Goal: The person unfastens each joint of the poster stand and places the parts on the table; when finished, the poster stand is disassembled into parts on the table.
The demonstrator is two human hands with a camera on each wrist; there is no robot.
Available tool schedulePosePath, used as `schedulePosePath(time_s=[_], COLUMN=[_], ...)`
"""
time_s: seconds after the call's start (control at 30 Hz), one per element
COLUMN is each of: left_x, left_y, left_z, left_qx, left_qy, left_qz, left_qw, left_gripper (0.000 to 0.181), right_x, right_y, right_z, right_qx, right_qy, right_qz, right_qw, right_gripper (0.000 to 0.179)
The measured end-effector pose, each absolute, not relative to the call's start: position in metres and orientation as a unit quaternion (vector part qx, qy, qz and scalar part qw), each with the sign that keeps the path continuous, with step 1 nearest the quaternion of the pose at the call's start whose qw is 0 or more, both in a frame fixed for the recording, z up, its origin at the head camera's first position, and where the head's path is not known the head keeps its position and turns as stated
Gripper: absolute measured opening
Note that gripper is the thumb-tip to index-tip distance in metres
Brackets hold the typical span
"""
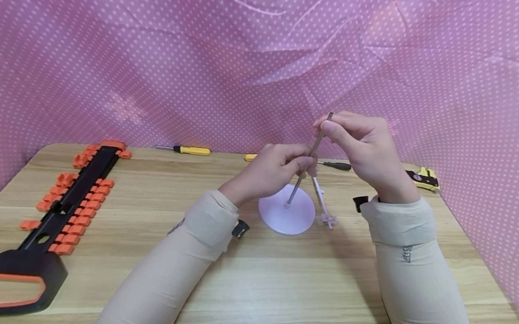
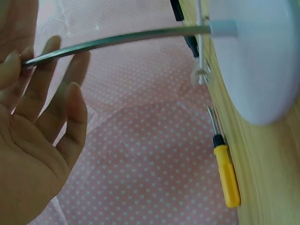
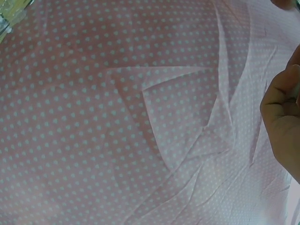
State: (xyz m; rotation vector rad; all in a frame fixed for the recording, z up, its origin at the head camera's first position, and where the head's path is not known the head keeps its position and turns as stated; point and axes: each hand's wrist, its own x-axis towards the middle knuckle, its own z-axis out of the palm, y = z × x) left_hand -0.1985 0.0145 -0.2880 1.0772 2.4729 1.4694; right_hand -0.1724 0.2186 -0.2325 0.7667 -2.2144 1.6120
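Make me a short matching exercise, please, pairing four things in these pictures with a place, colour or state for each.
Column one:
1. Rod
2. Right hand
3. Base
4. Rack

Column two:
A. White and round
B. Black with orange clips, on the left in the head view
C. Slants up in the head view, its lower end at the middle of a disc
D. Pinches something thin near its top end

Right pairs: 1-C, 2-D, 3-A, 4-B.
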Motion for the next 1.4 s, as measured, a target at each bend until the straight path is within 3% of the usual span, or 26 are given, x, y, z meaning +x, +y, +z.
schedulePosePath(time_s=[0.13,0.23,0.53,0.67,1.17,1.4], left_x=[-0.201,-0.204,-0.211,-0.21,-0.207,-0.205], left_y=[0.015,0.015,0.015,0.015,0.013,0.012], left_z=[-0.291,-0.296,-0.317,-0.322,-0.331,-0.334], left_qx=[0.353,0.359,0.345,0.336,0.334,0.356], left_qy=[0.834,0.858,0.896,0.908,0.915,0.914], left_qz=[0.422,0.36,0.241,0.199,0.15,0.112], left_qw=[0.049,0.072,0.14,0.155,0.172,0.162], left_gripper=[0.015,0.023,0.079,0.094,0.109,0.097], right_x=[-0.172,-0.172,-0.172,-0.172,-0.172,-0.172], right_y=[0.219,0.219,0.217,0.217,0.216,0.217], right_z=[-0.233,-0.233,-0.233,-0.234,-0.233,-0.233], right_qx=[0.268,0.269,0.272,0.27,0.271,0.273], right_qy=[-0.77,-0.768,-0.765,-0.768,-0.778,-0.772], right_qz=[0.559,0.561,0.561,0.559,0.543,0.553], right_qw=[0.152,0.151,0.158,0.158,0.164,0.155], right_gripper=[0.015,0.015,0.017,0.017,0.016,0.018])
